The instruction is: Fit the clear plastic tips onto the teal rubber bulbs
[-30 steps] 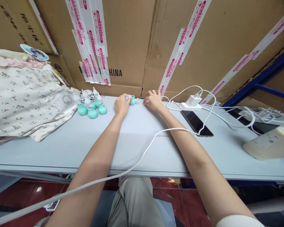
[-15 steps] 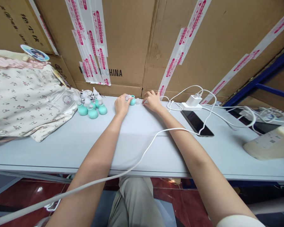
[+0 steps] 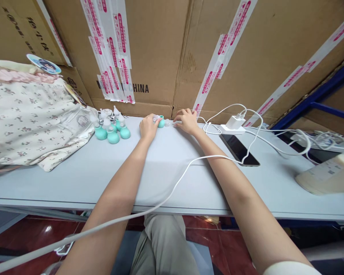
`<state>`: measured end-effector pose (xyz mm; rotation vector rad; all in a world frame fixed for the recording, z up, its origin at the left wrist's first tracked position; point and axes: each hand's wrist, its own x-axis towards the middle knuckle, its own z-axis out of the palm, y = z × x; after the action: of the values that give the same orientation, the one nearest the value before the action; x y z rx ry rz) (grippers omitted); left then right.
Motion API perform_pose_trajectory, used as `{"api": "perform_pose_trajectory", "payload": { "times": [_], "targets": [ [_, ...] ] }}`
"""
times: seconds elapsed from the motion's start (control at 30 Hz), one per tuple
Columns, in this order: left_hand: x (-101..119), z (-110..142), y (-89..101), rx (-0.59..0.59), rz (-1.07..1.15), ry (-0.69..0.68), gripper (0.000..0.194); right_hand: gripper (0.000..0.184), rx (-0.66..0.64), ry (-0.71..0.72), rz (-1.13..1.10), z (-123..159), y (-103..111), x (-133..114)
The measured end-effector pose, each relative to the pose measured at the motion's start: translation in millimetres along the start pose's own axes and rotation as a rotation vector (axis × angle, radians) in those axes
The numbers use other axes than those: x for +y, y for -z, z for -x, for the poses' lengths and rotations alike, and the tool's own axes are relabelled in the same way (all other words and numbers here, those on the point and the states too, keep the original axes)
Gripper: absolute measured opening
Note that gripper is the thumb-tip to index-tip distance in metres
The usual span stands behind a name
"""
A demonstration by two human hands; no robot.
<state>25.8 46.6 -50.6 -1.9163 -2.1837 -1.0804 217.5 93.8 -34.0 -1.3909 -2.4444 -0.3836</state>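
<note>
Far across the pale grey table (image 3: 166, 168), my left hand (image 3: 148, 128) is curled around a small teal bulb with a clear tip (image 3: 160, 122). My right hand (image 3: 187, 121) rests just to its right, fingers bent and pressed onto a small clear part (image 3: 168, 123) that lies between the two hands. A cluster of several more teal bulbs with clear nozzles (image 3: 111, 129) stands to the left of my left hand.
Folded floral cloth (image 3: 31, 118) lies at the left. Taped cardboard boxes (image 3: 172, 53) wall the back. A black phone (image 3: 240, 149), a white charger (image 3: 234, 123), loose white cables (image 3: 275, 141) and a cream device (image 3: 326, 175) occupy the right side.
Both hands stay at the same spot; the right hand's fingers shifted slightly toward the clear part. The view moved a little.
</note>
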Motion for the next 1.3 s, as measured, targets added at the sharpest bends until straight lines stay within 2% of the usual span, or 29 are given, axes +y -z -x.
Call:
{"api": "perform_pose_trajectory", "payload": {
  "times": [0.17, 0.4, 0.87, 1.03, 1.13, 1.2, 1.23, 1.3],
  "targets": [
    [-2.1, -0.9, -1.1, 0.008, 0.027, -0.013, 0.032, 0.021, 0.003, 0.009, -0.027, 2.6, 3.3, 9.9],
    [-2.9, -0.4, -3.2, 0.013, 0.021, -0.025, 0.03, 0.019, 0.019, 0.05, -0.02, 5.1, -1.4, 3.6],
    [-1.9, 1.8, -0.5, -0.005, -0.018, -0.065, 0.03, 0.019, 0.064, 0.017, -0.041, 4.8, -8.4, -0.3],
    [-2.7, 1.4, -2.1, 0.008, -0.014, -0.079, 0.031, 0.02, 0.073, -0.002, -0.072, 4.4, -4.4, 2.6],
    [-2.5, 0.9, -2.2, 0.024, -0.006, -0.11, 0.03, 0.022, 0.16, -0.06, -0.159, 0.7, 5.2, 2.6],
    [-1.6, 1.0, -1.8, 0.023, 0.003, -0.164, 0.029, 0.025, 0.219, -0.105, -0.296, -3.0, 14.5, 0.4],
    [-0.8, 1.3, -1.5, 0.017, 0.007, -0.204, 0.028, 0.027, 0.212, -0.109, -0.399, -4.6, 19.4, -1.3],
    [1.3, 2.0, -0.7, -0.007, 0.012, -0.299, 0.025, 0.03, 0.09, -0.063, -0.631, -6.3, 28.2, -5.1]
  ]
}}
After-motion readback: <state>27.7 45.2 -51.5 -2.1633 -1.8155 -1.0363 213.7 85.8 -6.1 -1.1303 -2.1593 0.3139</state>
